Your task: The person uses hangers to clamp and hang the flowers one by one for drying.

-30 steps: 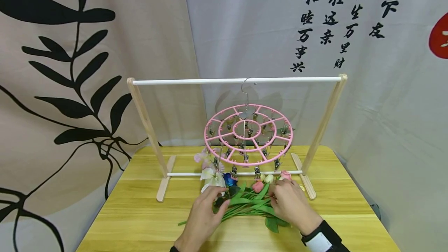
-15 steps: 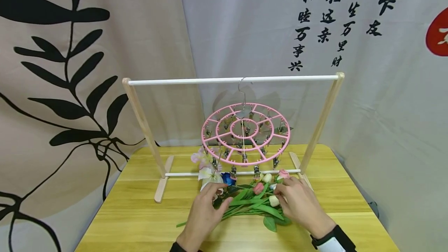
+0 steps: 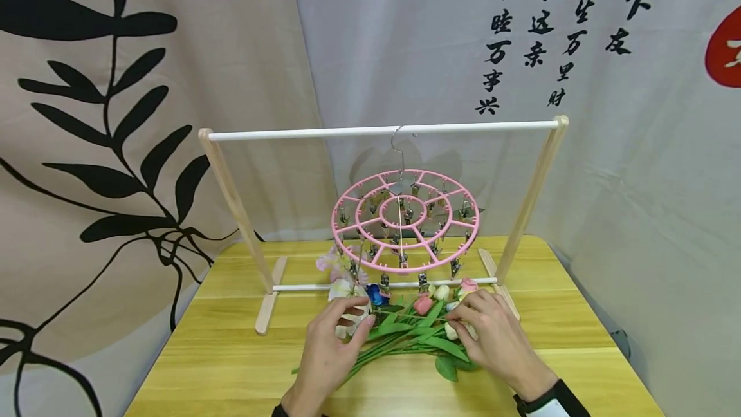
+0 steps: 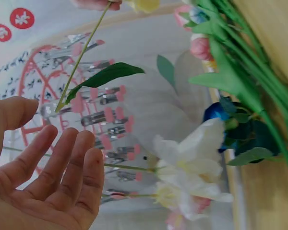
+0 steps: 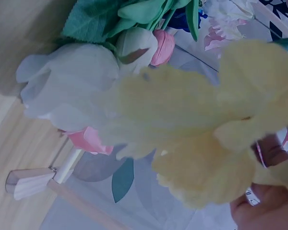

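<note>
My right hand (image 3: pixel 494 336) pinches the thin stem of a yellow artificial flower (image 5: pixel 201 124) on the right side of the flower pile. Its stem (image 4: pixel 86 57), with one dark green leaf (image 4: pixel 105 79), slants across toward my left hand (image 3: pixel 330 346). The left fingers are spread and lightly bent, thumb apart, and the stem's end overlaps the gap beside the thumb in the left wrist view. Between the hands lies a bunch of artificial flowers with green stems (image 3: pixel 399 343), a pink tulip (image 3: pixel 423 304) and a blue rose (image 3: pixel 377 295).
A pink round clip hanger (image 3: pixel 405 221) with several metal clips hangs from the white bar (image 3: pixel 312 132) of a wooden-legged rack. White lilies (image 4: pixel 192 163) show by the hanger's left side. Everything stands on a yellow wooden table (image 3: pixel 214 365) before a printed curtain.
My right hand has shifted slightly right, uncovering a white bloom beside it. The left hand has drawn a little to the left and its thumb has lifted off the stems.
</note>
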`<state>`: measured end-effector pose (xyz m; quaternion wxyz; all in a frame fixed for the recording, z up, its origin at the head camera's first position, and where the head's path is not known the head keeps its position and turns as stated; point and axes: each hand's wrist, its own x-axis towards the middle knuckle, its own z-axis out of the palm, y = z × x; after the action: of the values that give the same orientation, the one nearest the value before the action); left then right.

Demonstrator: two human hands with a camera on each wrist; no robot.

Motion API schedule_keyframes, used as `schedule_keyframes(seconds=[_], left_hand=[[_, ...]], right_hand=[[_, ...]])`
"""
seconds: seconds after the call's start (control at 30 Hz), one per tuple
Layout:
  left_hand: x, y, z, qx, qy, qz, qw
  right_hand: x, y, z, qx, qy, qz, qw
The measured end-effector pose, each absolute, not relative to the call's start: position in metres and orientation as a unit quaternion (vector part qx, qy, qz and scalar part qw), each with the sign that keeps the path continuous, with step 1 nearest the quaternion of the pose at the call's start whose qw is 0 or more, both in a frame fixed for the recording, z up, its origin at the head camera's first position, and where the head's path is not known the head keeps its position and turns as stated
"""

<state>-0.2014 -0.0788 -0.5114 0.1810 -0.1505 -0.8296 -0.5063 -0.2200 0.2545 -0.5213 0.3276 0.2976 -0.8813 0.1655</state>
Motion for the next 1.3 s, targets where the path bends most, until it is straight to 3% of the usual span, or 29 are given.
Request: schedule_keyframes(seconds=[0.2,0.47,1.3], left_hand=[[-0.202,-0.078,-0.497,-0.183,-0.828,-0.477,0.230],[-0.211,-0.076,-0.482,-0.205,-0.836,-0.438,0.259],[-0.229,-0.060,-0.475,-0.215,-0.823,-0.486,0.200]], right_hand=[[-0.217,0.253,-0.524,0.318,-0.860,0.201,0.345],[-0.214,0.253,-0.529,0.313,-0.857,0.218,0.347],[-0.204,0.242,-0.530,0.312,-0.835,0.296,0.344]])
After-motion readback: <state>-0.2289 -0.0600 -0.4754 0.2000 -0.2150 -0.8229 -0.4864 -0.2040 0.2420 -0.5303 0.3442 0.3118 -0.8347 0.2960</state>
